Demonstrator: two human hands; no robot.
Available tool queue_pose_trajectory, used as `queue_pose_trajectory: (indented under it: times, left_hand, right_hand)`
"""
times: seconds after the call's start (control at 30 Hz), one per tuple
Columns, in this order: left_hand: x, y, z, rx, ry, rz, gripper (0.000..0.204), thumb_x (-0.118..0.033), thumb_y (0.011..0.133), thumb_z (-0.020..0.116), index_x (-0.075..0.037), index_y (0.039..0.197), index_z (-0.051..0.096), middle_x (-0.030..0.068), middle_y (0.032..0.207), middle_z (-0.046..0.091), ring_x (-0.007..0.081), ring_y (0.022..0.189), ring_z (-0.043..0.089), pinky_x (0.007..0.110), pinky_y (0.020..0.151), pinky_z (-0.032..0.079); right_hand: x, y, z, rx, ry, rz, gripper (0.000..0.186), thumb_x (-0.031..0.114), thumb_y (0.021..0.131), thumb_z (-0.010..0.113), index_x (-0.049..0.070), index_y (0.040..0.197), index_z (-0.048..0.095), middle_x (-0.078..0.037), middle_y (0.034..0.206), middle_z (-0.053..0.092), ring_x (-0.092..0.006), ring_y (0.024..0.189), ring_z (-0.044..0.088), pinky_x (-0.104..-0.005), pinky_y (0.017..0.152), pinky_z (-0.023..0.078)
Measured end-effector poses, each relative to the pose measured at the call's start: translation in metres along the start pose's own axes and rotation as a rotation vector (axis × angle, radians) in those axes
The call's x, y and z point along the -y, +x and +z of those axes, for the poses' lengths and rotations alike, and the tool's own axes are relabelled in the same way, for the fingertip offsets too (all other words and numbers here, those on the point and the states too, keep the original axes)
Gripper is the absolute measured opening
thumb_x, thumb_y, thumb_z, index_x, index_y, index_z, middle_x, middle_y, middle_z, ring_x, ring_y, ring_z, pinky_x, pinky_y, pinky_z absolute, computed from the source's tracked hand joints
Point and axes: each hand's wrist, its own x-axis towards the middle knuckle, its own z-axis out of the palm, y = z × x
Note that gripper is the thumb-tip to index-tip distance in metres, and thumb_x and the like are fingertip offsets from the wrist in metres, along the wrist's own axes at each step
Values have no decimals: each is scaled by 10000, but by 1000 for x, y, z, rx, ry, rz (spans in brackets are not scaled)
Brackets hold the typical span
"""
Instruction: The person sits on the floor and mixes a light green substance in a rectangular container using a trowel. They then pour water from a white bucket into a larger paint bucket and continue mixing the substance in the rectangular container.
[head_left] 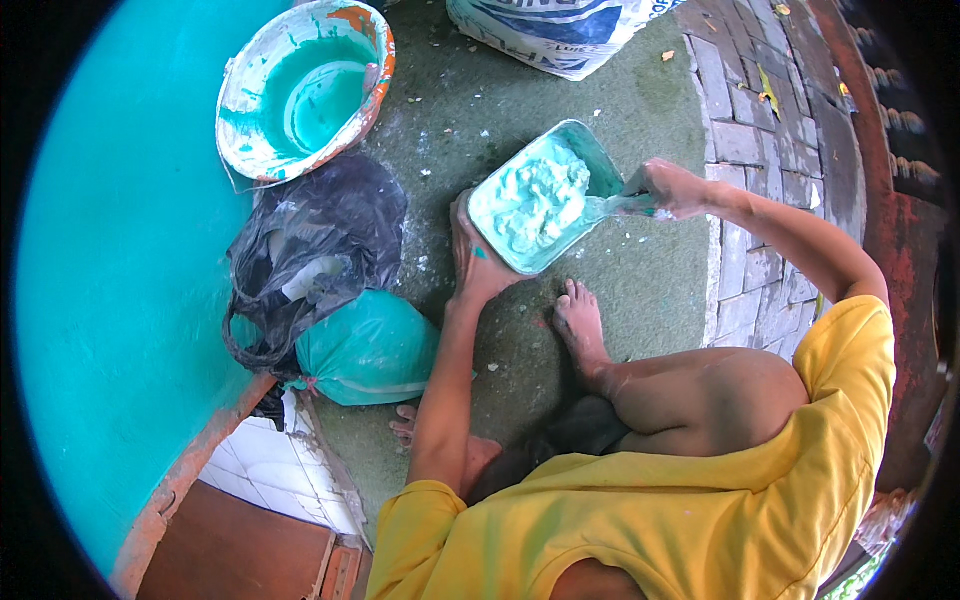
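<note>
A rectangular tub (607, 165) with rounded corners holds a thick, lumpy, pale turquoise paste (530, 195). My left hand (480, 258) grips the tub's left side and near corner, with the fingers partly hidden behind it; a turquoise smear marks the hand. In my right hand (672, 188), closed around its handle, is a paint-stained putty knife (608, 206). Its blade reaches over the tub's right rim and touches the edge of the paste. The blade's tip is hard to make out against the paste.
A paint-stained bucket (232, 130) with turquoise residue stands at the far left by the turquoise wall (110, 250). A black plastic bag (365, 215) and a tied green bag (370, 345) lie left of my arm. Beyond is a white printed sack (560, 45); paving bricks (740, 140) lie right.
</note>
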Motion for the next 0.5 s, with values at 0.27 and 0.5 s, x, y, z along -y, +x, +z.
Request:
queue_pose_trajectory:
  times: [0.27,0.5]
  left_hand:
    - [-1,0,0,15,52,-9,1279,-364,401,909,7,1359,146,236,1320,317,411,1223,354,514,1023,311]
    - [-2,-3,-4,2,67,-25,1225,-375,442,897,16,1349,172,231,1299,342,403,1201,377,506,1001,329]
  right_hand:
    - [15,18,26,44,71,-82,338,333,857,626,-1,882,672,-167,636,582,-240,537,454,-391,563,416]
    - [43,17,32,87,429,200,424,388,906,592,-16,794,652,-40,555,510,-128,472,443,-325,448,371]
